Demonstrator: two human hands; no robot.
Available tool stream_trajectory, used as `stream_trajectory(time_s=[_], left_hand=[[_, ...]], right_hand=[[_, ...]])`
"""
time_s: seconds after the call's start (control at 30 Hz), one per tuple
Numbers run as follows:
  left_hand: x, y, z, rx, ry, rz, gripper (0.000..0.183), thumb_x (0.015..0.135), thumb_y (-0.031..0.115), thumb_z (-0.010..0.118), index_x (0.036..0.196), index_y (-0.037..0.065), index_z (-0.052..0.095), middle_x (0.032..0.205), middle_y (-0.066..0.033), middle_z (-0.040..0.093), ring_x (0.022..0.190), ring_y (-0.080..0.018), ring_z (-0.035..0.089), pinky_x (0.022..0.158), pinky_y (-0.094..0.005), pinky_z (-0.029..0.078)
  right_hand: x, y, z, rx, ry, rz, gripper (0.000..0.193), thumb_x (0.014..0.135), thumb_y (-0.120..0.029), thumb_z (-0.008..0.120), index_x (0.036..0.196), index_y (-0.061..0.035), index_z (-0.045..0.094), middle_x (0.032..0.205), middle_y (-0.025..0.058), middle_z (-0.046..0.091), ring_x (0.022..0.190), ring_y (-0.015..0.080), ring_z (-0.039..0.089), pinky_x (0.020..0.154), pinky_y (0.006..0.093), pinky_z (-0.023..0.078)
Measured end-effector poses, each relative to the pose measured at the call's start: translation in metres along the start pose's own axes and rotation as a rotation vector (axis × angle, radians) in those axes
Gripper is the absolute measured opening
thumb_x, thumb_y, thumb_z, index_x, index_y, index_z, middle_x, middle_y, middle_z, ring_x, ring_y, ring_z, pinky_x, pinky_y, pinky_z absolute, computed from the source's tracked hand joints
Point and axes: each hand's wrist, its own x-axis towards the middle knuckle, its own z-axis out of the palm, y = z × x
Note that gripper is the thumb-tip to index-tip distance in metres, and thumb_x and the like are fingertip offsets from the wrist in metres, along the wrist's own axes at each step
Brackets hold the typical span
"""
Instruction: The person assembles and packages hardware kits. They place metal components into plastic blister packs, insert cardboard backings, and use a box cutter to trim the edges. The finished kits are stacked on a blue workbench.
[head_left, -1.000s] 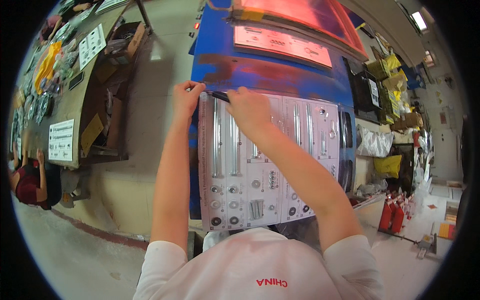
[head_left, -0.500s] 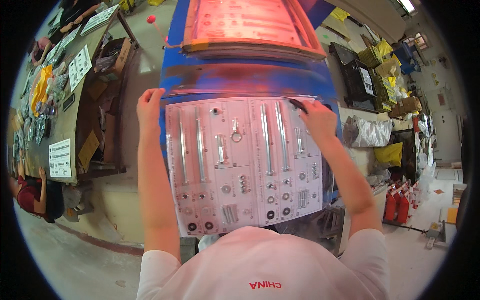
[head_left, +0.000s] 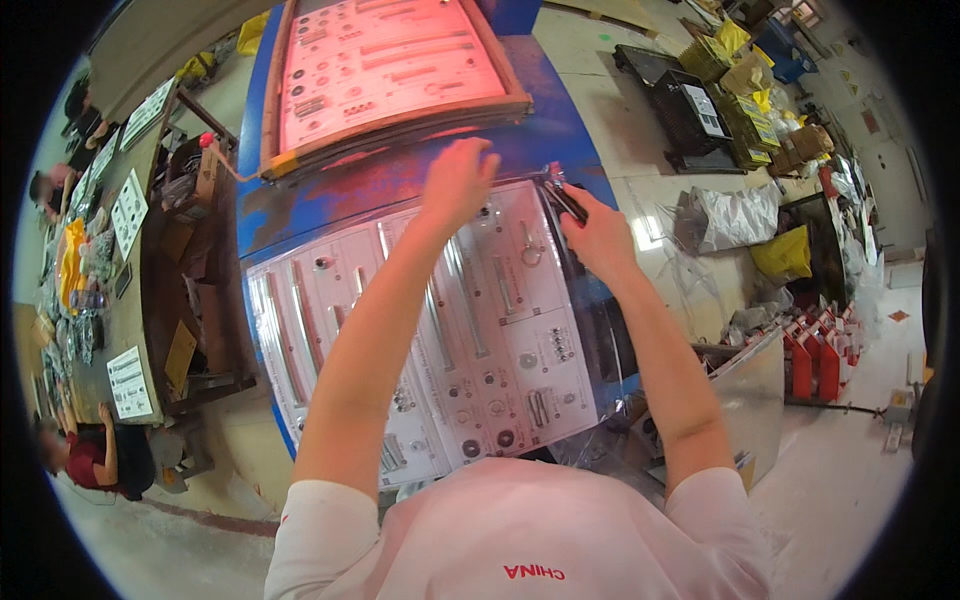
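Note:
Two white printed cards (head_left: 350, 243) lie side by side under clear plastic film on a blue bench. Metal rods, rings, washers and small hardware sit sealed on them. My left hand (head_left: 462, 182) hovers over the cards' far edge, its fingers apart and slightly bent, with nothing visible in them. Beyond the cards' far right corner, my right hand (head_left: 600, 238) is closed around a slim black-handled tool (head_left: 570, 203); its working end is unclear. My left forearm crosses over the left card and hides part of its hardware.
A framed tray (head_left: 400, 125) under red light, holding similar cards, stands on the blue bench (head_left: 560, 120) beyond. To the left is a cluttered worktable (head_left: 135, 300) with people beside it. Black crates (head_left: 690, 110), a silver bag (head_left: 735, 215) and red bins (head_left: 815, 355) stand right.
My left hand has left the film's left edge and swung right across the cards. The view has turned, and the cards now appear slanted. My right hand still grips the black-handled tool.

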Motion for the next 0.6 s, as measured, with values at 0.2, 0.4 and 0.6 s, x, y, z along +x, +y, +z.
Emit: stream_trajectory(time_s=[0.2, 0.4, 0.6], left_hand=[[0.064, 0.017, 0.078, -0.227, -0.425, -0.332, 0.066, 0.082, 0.033, 0.086, 0.134, -0.001, 0.065, 0.121, -0.0189, 0.071, 0.111, -0.0279, 0.068, 0.096, -0.0389, 0.054], [0.072, 0.031, 0.084, -0.346, -0.427, -0.344, 0.051, 0.079, 0.016, 0.086, 0.125, 0.001, 0.068, 0.115, -0.0129, 0.071, 0.105, -0.0214, 0.067, 0.091, -0.0346, 0.053], [0.057, 0.089, 0.059, -0.531, -0.316, -0.238, 0.032, 0.089, 0.011, 0.076, 0.117, 0.003, 0.066, 0.105, -0.0069, 0.07, 0.094, -0.0147, 0.064, 0.085, -0.0312, 0.051]], right_hand=[[0.012, 0.005, -0.009, 0.186, -0.179, 0.172, 0.05, 0.089, -0.029, 0.064, 0.137, -0.0189, 0.068, 0.102, 0.0188, 0.077, 0.092, 0.0373, 0.075, 0.084, 0.0468, 0.059], [0.023, 0.009, -0.018, 0.004, -0.127, -0.057, 0.047, 0.089, -0.027, 0.063, 0.135, -0.0177, 0.069, 0.11, 0.018, 0.076, 0.105, 0.039, 0.071, 0.091, 0.0495, 0.058], [-0.162, 0.074, -0.085, -0.099, -0.328, -0.063, 0.049, 0.093, -0.028, 0.062, 0.14, -0.0155, 0.063, 0.092, 0.0224, 0.074, 0.087, 0.0427, 0.071, 0.077, 0.0549, 0.058]])
